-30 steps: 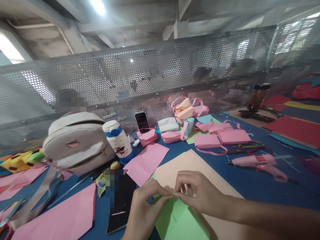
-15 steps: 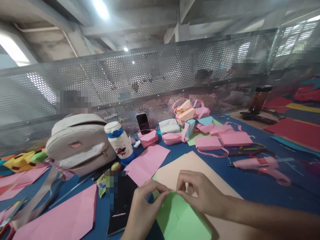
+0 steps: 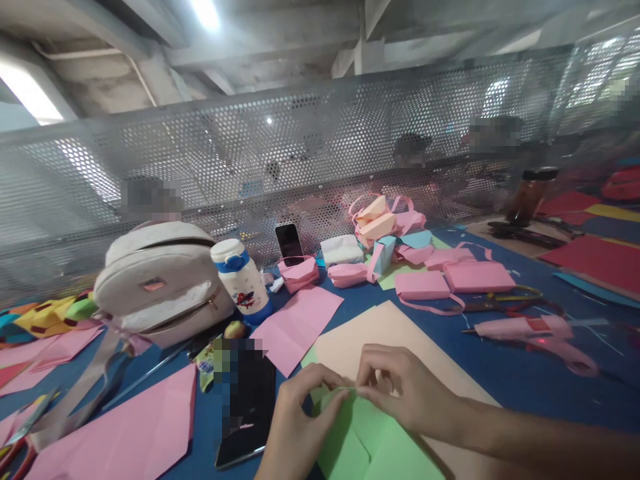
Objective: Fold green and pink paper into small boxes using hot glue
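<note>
A piece of folded green paper (image 3: 385,440) lies low in the view, with creases across its face. My left hand (image 3: 311,413) pinches its far edge between thumb and fingers. Right beside it, my right hand (image 3: 400,383) pinches the same edge, the fingertips of both hands nearly touching. Under the green paper is a large peach sheet (image 3: 395,327), with another green sheet showing at its left edge. A black phone (image 3: 250,407) lies flat to the left of my left hand. Beyond it, a pink sheet (image 3: 300,320) lies near the peach one.
A pink glue gun (image 3: 525,328) with a red light and scissors (image 3: 500,300) lie on the right. Small pink paper bags (image 3: 423,285) stand behind. To the left are a white backpack (image 3: 165,287), a bottle (image 3: 240,280) and a pink sheet (image 3: 125,427). A perforated metal screen (image 3: 310,153) rises behind.
Both hands stay pinched on the green paper's far edge, which now looks more bent up between the fingertips. The view has shifted slightly; the other things stay in place.
</note>
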### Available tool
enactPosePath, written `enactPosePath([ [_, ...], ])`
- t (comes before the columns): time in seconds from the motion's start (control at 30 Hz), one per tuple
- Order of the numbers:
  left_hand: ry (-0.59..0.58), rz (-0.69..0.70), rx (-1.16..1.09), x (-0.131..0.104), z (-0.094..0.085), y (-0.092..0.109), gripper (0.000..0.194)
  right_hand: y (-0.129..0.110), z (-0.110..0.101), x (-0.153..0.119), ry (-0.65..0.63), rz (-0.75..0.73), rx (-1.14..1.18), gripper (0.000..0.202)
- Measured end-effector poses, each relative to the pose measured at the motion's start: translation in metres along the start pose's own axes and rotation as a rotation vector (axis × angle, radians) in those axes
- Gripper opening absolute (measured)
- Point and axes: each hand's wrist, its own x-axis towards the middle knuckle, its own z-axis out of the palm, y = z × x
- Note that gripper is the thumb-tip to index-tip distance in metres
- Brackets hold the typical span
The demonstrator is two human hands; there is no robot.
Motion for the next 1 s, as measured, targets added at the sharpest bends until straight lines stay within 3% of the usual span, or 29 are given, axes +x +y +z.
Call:
enactPosePath([
  [0.27,0.051,0.079,-0.002,-0.001,0.001,0.003,0.023,0.001,-0.001,0.001,-0.007,0.022,0.03,0.016],
  [0.5,0.045,-0.07,-0.089,0.005,-0.002,-0.007,0.012,0.004,-0.004,0.003,0.054,0.049,0.06,0.009],
  [0.7,-0.075,-0.286,-0.468,0.013,0.003,-0.022,0.048,0.018,-0.007,0.007,0.089,0.11,0.165,0.006],
  [0.83,-0.113,-0.35,-0.399,0.012,0.005,-0.027,0.064,0.027,-0.006,0.009,0.079,0.147,0.235,0.009],
  [1.0,-0.188,-0.309,-0.347,0.009,0.006,-0.026,0.064,0.029,-0.005,0.011,0.077,0.179,0.286,0.014],
])
